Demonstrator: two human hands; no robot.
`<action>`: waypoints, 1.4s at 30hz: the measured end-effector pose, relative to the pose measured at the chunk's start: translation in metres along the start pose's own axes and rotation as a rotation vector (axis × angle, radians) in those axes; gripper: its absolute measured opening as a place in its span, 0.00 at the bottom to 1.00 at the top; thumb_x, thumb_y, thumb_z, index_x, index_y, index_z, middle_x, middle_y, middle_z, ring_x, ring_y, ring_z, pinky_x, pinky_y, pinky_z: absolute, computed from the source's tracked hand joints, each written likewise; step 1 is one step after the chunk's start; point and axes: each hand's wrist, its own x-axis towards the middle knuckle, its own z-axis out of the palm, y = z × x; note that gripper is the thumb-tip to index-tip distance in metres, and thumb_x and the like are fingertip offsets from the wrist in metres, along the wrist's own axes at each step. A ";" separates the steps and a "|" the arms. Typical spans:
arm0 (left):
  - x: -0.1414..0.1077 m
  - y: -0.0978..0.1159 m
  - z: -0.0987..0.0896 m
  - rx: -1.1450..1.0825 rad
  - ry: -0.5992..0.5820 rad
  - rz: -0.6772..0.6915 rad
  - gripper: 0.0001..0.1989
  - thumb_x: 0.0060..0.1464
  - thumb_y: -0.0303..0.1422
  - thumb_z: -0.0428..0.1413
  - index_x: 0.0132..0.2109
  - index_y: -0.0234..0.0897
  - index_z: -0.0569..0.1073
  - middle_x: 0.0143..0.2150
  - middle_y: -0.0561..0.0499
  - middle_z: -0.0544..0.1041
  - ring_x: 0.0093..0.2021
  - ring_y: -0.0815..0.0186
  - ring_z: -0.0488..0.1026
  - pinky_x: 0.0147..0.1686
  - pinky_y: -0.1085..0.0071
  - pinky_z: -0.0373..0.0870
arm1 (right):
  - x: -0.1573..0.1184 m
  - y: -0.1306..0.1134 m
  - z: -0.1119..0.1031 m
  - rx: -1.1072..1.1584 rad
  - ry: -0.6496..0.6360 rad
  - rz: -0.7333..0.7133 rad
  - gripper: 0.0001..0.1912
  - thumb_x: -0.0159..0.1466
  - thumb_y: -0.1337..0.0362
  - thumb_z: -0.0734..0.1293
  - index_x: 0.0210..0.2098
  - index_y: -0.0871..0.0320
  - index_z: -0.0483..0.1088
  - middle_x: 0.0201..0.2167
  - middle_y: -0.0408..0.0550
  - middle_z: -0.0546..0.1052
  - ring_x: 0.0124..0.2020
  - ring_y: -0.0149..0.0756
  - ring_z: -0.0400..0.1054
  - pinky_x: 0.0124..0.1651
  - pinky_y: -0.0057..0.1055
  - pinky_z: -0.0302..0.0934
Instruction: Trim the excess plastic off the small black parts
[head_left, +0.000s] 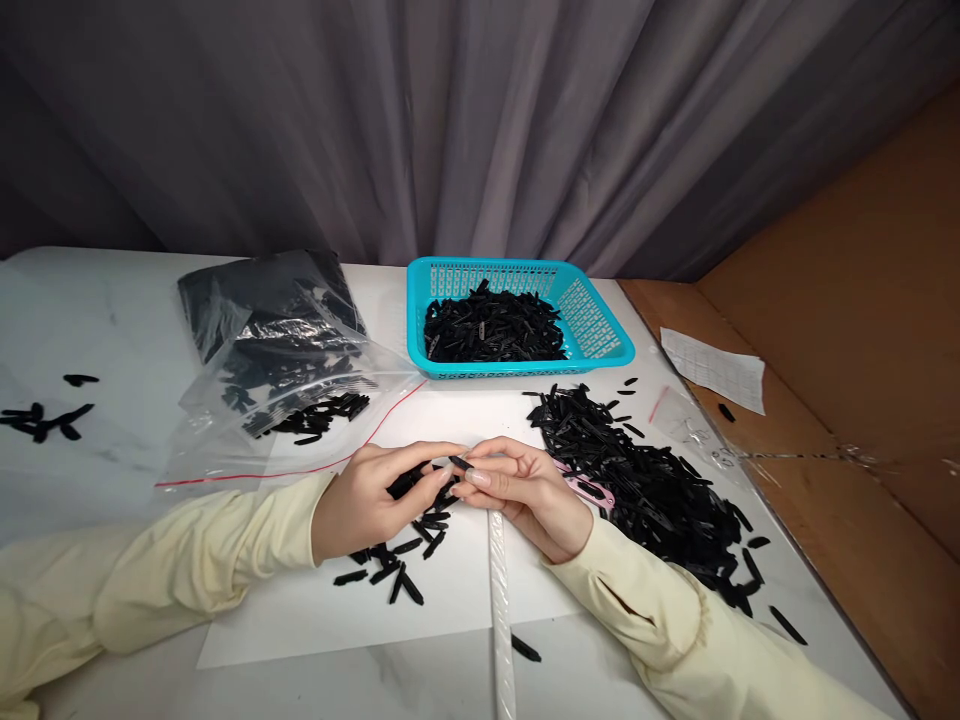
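Note:
My left hand (pixel 384 492) and my right hand (pixel 529 490) meet over the white sheet at the middle of the table. Between their fingertips is a narrow black strip-like piece (pixel 460 463), pinched from both sides. Its exact kind is too small to make out. Under and below my left hand lie several loose black pieces (pixel 405 547) of the same slender shape. Close to my right hand spreads a large heap of black pieces (pixel 652 485), with a pink clip-shaped object (pixel 592 488) partly hidden at its near side.
A blue basket (pixel 521 368) holding black pieces stands at the back. Left of it lie a black plastic package (pixel 262 290) and an open zip bag (pixel 217 450) with black pieces. A white twisted strip (pixel 501 610) runs toward me. Paper (pixel 716 368) rests on cardboard at the right.

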 end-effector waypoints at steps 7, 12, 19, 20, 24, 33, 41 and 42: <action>-0.002 -0.002 0.000 0.010 -0.030 -0.016 0.11 0.56 0.26 0.51 0.46 0.34 0.72 0.32 0.51 0.79 0.20 0.76 0.69 0.22 0.81 0.64 | 0.000 0.001 0.001 0.031 0.010 -0.005 0.13 0.45 0.70 0.75 0.30 0.60 0.72 0.29 0.45 0.80 0.30 0.33 0.76 0.38 0.26 0.69; 0.001 0.002 -0.001 0.000 -0.025 0.005 0.11 0.55 0.24 0.51 0.45 0.34 0.72 0.27 0.55 0.77 0.17 0.78 0.63 0.20 0.82 0.62 | 0.000 0.001 0.001 0.016 0.007 -0.032 0.11 0.48 0.66 0.74 0.30 0.61 0.72 0.27 0.46 0.80 0.31 0.32 0.76 0.38 0.25 0.69; 0.001 0.001 0.000 0.015 0.011 0.035 0.12 0.54 0.23 0.52 0.45 0.33 0.72 0.27 0.55 0.77 0.16 0.78 0.62 0.19 0.82 0.62 | 0.000 0.003 0.002 0.023 0.028 -0.056 0.12 0.46 0.70 0.75 0.30 0.61 0.72 0.29 0.46 0.80 0.31 0.32 0.76 0.39 0.26 0.69; 0.001 0.000 0.000 0.013 0.018 0.037 0.12 0.54 0.24 0.52 0.45 0.33 0.72 0.27 0.54 0.78 0.16 0.78 0.63 0.19 0.82 0.63 | 0.000 0.003 0.002 0.028 0.031 -0.055 0.13 0.45 0.71 0.75 0.30 0.61 0.72 0.29 0.46 0.80 0.31 0.33 0.76 0.40 0.27 0.69; 0.000 -0.002 0.001 -0.001 0.026 0.044 0.11 0.54 0.24 0.51 0.45 0.32 0.73 0.30 0.51 0.80 0.19 0.76 0.70 0.21 0.82 0.65 | -0.001 0.003 0.002 0.034 0.032 -0.057 0.13 0.45 0.72 0.75 0.30 0.61 0.72 0.29 0.46 0.80 0.31 0.34 0.76 0.41 0.28 0.69; 0.002 0.000 0.002 -0.017 0.052 0.107 0.12 0.54 0.22 0.51 0.45 0.33 0.74 0.34 0.48 0.80 0.24 0.74 0.74 0.26 0.82 0.70 | -0.001 0.003 0.001 0.014 0.020 -0.082 0.14 0.45 0.72 0.75 0.31 0.61 0.72 0.30 0.47 0.80 0.33 0.35 0.76 0.41 0.28 0.69; 0.003 0.000 0.002 -0.011 0.012 0.039 0.14 0.54 0.24 0.51 0.49 0.33 0.71 0.26 0.55 0.76 0.15 0.78 0.60 0.19 0.83 0.62 | -0.013 -0.005 0.008 -0.223 0.141 -0.229 0.12 0.47 0.68 0.74 0.31 0.60 0.71 0.31 0.48 0.80 0.35 0.41 0.76 0.42 0.36 0.70; 0.004 0.000 0.001 -0.002 0.001 0.004 0.15 0.55 0.25 0.50 0.50 0.33 0.70 0.23 0.57 0.73 0.15 0.78 0.58 0.19 0.83 0.61 | -0.014 -0.011 0.010 -0.286 0.171 -0.285 0.12 0.48 0.68 0.74 0.31 0.60 0.71 0.32 0.49 0.80 0.35 0.41 0.76 0.43 0.37 0.70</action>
